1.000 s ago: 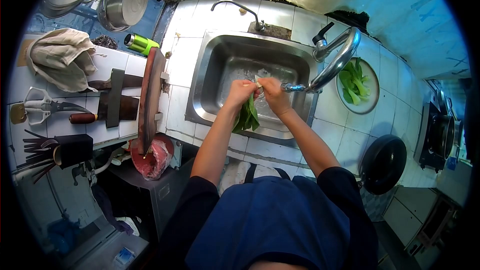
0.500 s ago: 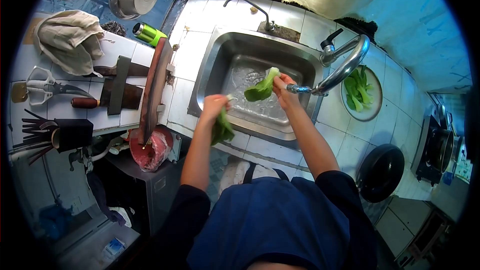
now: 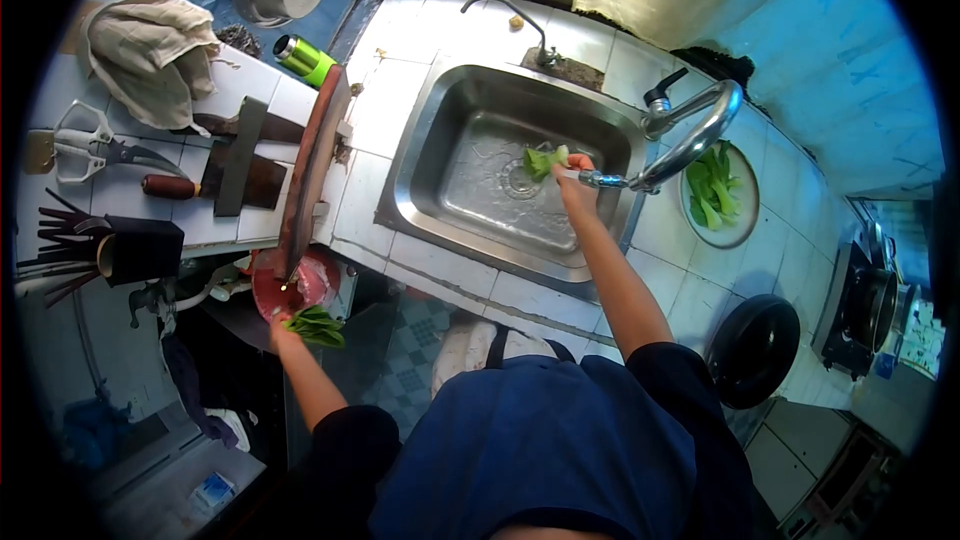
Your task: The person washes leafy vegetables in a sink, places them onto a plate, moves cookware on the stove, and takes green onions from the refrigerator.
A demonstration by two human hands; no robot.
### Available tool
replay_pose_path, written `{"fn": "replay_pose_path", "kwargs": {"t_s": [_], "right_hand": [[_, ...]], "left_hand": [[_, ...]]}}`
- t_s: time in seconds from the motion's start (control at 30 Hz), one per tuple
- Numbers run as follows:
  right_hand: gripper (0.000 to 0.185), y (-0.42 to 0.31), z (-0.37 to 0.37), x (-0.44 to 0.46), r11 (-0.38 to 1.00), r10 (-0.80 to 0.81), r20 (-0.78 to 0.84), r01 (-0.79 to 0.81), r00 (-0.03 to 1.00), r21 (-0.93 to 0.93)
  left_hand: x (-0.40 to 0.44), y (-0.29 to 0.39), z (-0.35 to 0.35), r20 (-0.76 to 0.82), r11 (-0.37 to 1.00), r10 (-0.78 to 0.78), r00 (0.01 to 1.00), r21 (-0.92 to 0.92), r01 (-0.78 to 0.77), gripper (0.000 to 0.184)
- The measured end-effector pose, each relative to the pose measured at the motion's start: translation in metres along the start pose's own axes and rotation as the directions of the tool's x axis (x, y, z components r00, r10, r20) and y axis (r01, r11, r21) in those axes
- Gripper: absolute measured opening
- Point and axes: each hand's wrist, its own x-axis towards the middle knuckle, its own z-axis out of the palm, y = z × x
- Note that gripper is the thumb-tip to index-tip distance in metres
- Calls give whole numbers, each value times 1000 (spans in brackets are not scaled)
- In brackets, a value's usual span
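In the head view my left hand (image 3: pixel 284 328) reaches to the lower left, closed on a bok choy leaf (image 3: pixel 317 326) that hangs out to the right. Just beyond it is a red bin (image 3: pixel 268 290) with a plastic bag (image 3: pixel 316 280) in it. My right hand (image 3: pixel 577 186) is over the steel sink (image 3: pixel 420 155), under the tall faucet (image 3: pixel 700 135), and grips a bok choy (image 3: pixel 541 163) with its leaves pointing left. Its fingers are partly hidden by the spout. More bok choy (image 3: pixel 712 190) lies on a round plate (image 3: pixel 741 232) right of the sink.
A black wok (image 3: pixel 753 351) rests at the counter's right edge, before a stove (image 3: pixel 845 305). On the left are a wooden board (image 3: pixel 308 175) on edge, a cleaver (image 3: pixel 258 178), scissors (image 3: pixel 95 152), a chopstick holder (image 3: pixel 145 250), a cloth (image 3: pixel 150 50) and a green bottle (image 3: pixel 305 61).
My left hand has moved from the sink's left edge down and left to the red bin, carrying the bok choy leaf. My right hand stays over the sink with its bok choy.
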Motion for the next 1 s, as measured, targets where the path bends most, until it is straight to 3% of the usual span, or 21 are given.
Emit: {"fn": "replay_pose_path", "kwargs": {"t_s": [0.07, 0.23, 0.3, 0.37, 0.43, 0.5, 0.53, 0.6, 0.63, 0.7, 0.77, 0.8, 0.83, 0.9, 0.93, 1.0], "right_hand": [[12, -3, -7, -6, 875, -385, -67, 340, 921, -345], [19, -25, -36, -14, 871, -335, -107, 264, 936, -415], [22, -40, -53, -21, 946, -322, -381, 275, 867, -174], [23, -38, -102, -6, 919, -347, -483, 394, 804, -5], [17, -70, -145, -16, 895, -152, -625, 376, 765, 242], [18, -84, -191, -16, 779, -56, -737, 491, 674, 390], [18, -84, -210, -16, 780, -55, -739, 491, 671, 387], [20, -81, -234, -18, 658, 284, -619, 321, 732, 681], [20, -80, -227, -20, 656, 282, -619, 324, 733, 682], [22, -72, -190, -32, 878, 171, -734, 235, 657, 416], [24, -69, -135, -44, 969, 96, -583, 57, 807, 238], [25, -51, -115, -41, 985, 98, -375, -35, 922, 170], [26, -32, -94, -39, 991, 117, -143, -106, 983, 87], [26, -35, -41, -38, 961, 275, 30, -276, 961, 24], [29, -40, -21, -39, 962, 270, 107, -272, 957, 4], [37, -35, -1, -30, 970, 241, 234, -240, 942, -32]], "left_hand": [[9, 8, -6, -62, 998, -13, 998, -55, 9, 13], [17, 18, -9, -151, 989, -47, 987, -146, 25, 15], [19, 21, -8, -181, 985, -52, 982, -171, 21, 15], [18, 25, -6, -210, 981, -62, 976, -195, 21, 16], [19, 28, -5, -233, 978, -64, 970, -210, 15, 17], [13, 27, 0, -228, 977, -73, 971, -214, 23, 17], [13, 19, 0, -176, 979, -84, 981, -198, 48, 18], [14, 2, 0, -70, 983, -105, 992, -158, 93, 23], [6, -2, 10, -6, 984, -104, 995, -147, 102, 22], [-31, -25, 48, 278, 979, -123, 953, -125, 162, 20], [-93, -48, 115, 626, 959, -166, 762, -78, 273, 18], [-174, -35, 200, 536, 945, -220, 815, -91, 315, 14], [-194, -45, 235, 650, 919, -260, 714, -62, 390, 14], [-218, -77, 318, 832, 920, -191, 522, -33, 389, 29], [-223, -99, 354, 879, 904, -166, 447, -44, 424, 32], [-251, -128, 415, 886, 962, -90, 455, -42, 271, 29]]}}
